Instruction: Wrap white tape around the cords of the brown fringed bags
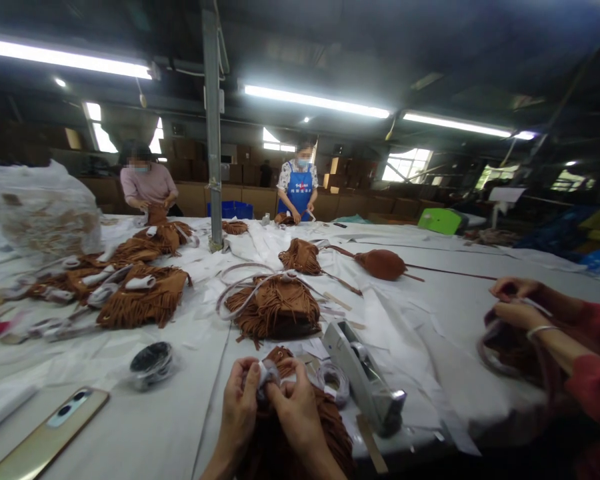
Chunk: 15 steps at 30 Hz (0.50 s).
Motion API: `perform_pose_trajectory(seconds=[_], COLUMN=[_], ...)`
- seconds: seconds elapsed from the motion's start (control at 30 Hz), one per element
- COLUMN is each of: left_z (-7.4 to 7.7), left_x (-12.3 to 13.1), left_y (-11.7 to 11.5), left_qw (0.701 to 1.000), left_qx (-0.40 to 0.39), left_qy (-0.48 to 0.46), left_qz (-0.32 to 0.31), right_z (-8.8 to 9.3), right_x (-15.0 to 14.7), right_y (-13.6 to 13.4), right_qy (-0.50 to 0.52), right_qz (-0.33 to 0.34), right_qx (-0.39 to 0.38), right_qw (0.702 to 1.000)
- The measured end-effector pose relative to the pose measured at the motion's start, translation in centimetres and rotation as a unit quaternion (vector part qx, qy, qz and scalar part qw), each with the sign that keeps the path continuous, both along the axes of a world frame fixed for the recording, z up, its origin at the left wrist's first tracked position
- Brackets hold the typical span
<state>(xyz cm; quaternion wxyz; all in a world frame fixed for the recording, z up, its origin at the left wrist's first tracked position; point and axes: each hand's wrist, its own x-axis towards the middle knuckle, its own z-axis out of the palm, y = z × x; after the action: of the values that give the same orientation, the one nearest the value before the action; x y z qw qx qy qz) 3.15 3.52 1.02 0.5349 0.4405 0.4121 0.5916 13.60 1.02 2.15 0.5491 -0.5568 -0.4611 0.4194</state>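
Observation:
My left hand [240, 407] and my right hand [295, 410] meet at the front centre, fingers closed on a small whitish wrapped piece [267, 375]. Both are above a brown fringed bag [330, 420], which my hands and wrists partly cover. Just right of my right hand lies a coil of pale wrapped strap [333, 383]. A grey tape dispenser [365, 377] stands beyond it on the right. Behind my hands, another brown fringed bag [283, 303] rests on the table with a looped pale strap.
On the white-covered table [160, 413] are a phone [50, 433], a black roll in plastic [151, 363] and fringed bags [143, 297] at left. A round brown bag [380, 264] lies farther back. A person's hands [523, 307] work at right. Two people stand across the table, near a post [213, 133].

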Motion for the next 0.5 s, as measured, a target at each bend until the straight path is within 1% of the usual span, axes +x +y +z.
perform_pose_trajectory(seconds=[0.13,0.3,0.37,0.4,0.47,0.5], left_z=[0.5,0.6,0.6,0.6,0.4,0.1], left_x=[-0.5,-1.2,-1.3,-1.3,-1.2,-1.3], left_y=[0.1,0.1,0.0,0.0,0.1,0.3], left_qw=[0.996,0.982,0.979,0.978,0.980,0.981], left_qx=[0.049,0.069,0.070,0.069,0.060,0.056], left_qy=[0.078,0.173,0.190,0.193,0.191,0.186], left_qz=[0.016,0.031,0.029,0.027,0.021,0.011], right_z=[0.7,1.6,1.8,1.9,2.0,2.0], right_x=[0.3,1.0,1.0,1.0,0.7,0.6], right_y=[0.2,0.6,0.6,0.6,0.4,0.4], right_qy=[-0.137,-0.279,-0.291,-0.284,-0.256,-0.242], right_qz=[0.033,0.043,0.063,0.078,0.096,0.094], right_qx=[0.049,0.148,0.174,0.178,0.170,0.162], right_qw=[0.989,0.948,0.939,0.939,0.947,0.952])
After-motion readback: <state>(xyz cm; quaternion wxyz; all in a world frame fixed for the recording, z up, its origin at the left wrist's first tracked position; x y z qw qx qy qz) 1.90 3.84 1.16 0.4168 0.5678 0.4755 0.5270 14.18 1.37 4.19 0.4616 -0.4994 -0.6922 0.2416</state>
